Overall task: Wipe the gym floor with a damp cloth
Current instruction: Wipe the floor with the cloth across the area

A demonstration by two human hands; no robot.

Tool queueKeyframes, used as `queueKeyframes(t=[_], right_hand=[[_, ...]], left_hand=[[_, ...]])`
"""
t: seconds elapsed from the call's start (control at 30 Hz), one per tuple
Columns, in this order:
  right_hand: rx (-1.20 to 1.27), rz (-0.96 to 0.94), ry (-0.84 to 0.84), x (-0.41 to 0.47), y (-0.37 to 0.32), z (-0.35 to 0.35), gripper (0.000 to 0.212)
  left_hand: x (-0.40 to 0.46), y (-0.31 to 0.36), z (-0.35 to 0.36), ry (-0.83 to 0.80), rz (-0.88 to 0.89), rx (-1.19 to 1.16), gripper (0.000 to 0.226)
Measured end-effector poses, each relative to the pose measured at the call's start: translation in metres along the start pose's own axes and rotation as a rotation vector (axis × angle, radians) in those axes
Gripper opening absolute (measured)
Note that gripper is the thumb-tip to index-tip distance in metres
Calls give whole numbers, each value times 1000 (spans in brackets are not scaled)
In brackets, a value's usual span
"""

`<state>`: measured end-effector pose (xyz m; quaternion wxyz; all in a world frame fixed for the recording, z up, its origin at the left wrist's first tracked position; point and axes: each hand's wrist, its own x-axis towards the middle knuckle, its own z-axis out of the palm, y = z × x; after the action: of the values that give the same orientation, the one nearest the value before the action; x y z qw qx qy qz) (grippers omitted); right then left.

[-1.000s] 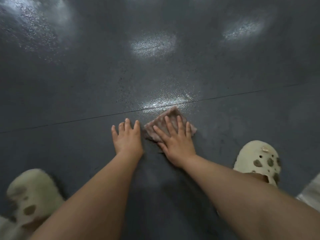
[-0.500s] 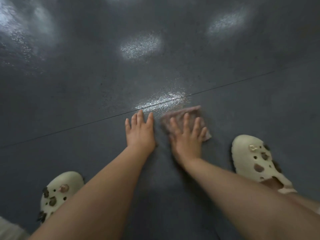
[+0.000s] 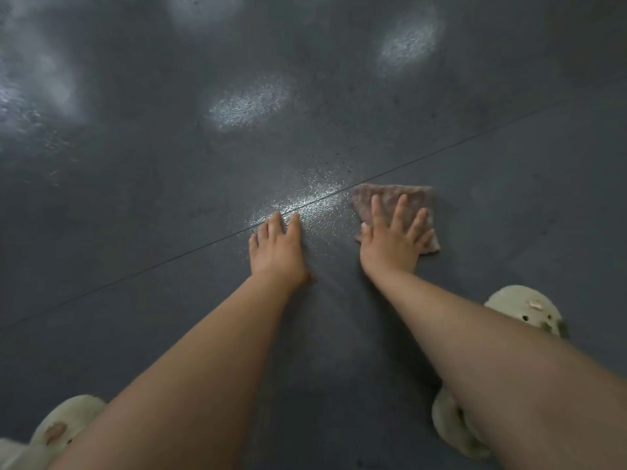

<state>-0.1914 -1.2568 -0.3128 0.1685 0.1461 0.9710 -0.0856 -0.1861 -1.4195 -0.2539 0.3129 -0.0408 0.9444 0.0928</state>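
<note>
From the head camera I look down at a dark grey gym floor (image 3: 142, 205), speckled and glossy, with pale light reflections scattered across it from ten o'clock round to one o'clock. A thin seam line (image 3: 142, 271) runs across the floor from about eight o'clock up toward two o'clock.

My right hand (image 3: 393, 239) lies flat on a pinkish-brown cloth (image 3: 410, 195), fingers straight and spread, pressing it onto the floor rather than clutching it. The cloth sits just right of centre, at about one o'clock from the middle of the view, its far left corner touching the seam line. Its far edge and right edge show past my fingertips; the part under my palm is hidden.

My left hand (image 3: 276, 249) is at the centre of the view, released and flat on the bare floor with fingers straight and close together, the fingertips reaching the seam line. A wet-looking sheen (image 3: 305, 201) glistens on the floor just beyond those fingertips, between the two hands. The hands are near each other but not touching.

Both bare forearms stretch in from the bottom edge. A cream clog (image 3: 524, 308) shows at four o'clock, partly behind the right forearm, and another cream clog (image 3: 64, 424) sits at seven o'clock by the left forearm.
</note>
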Motion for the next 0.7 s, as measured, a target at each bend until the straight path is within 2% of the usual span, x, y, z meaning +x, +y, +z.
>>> queueKeyframes(t=[0.13, 0.23, 0.3, 0.4, 0.47, 0.57, 0.63, 0.7], right_hand=[[-91, -425, 10, -42, -2, 25, 54], [-161, -602, -9, -23, 25, 19, 55], [-146, -475, 11, 1, 41, 7, 60], [-9, 11, 27, 33, 59, -15, 54], [31, 162, 18, 32, 57, -19, 54], [27, 44, 83, 2, 41, 3, 53], [-28, -86, 49, -19, 39, 13, 53], [-59, -129, 49, -15, 48, 10, 53]], left_hand=[[16, 21, -1, 6, 87, 8, 90], [20, 34, 2, 14, 159, 19, 77], [19, 42, 4, 8, 196, 35, 75], [22, 50, 6, -6, 216, 50, 82], [28, 54, 6, -2, 215, 46, 86], [38, 63, 7, 4, 216, 50, 89], [42, 70, 8, 12, 239, 68, 87], [46, 77, 8, 29, 271, 100, 87]])
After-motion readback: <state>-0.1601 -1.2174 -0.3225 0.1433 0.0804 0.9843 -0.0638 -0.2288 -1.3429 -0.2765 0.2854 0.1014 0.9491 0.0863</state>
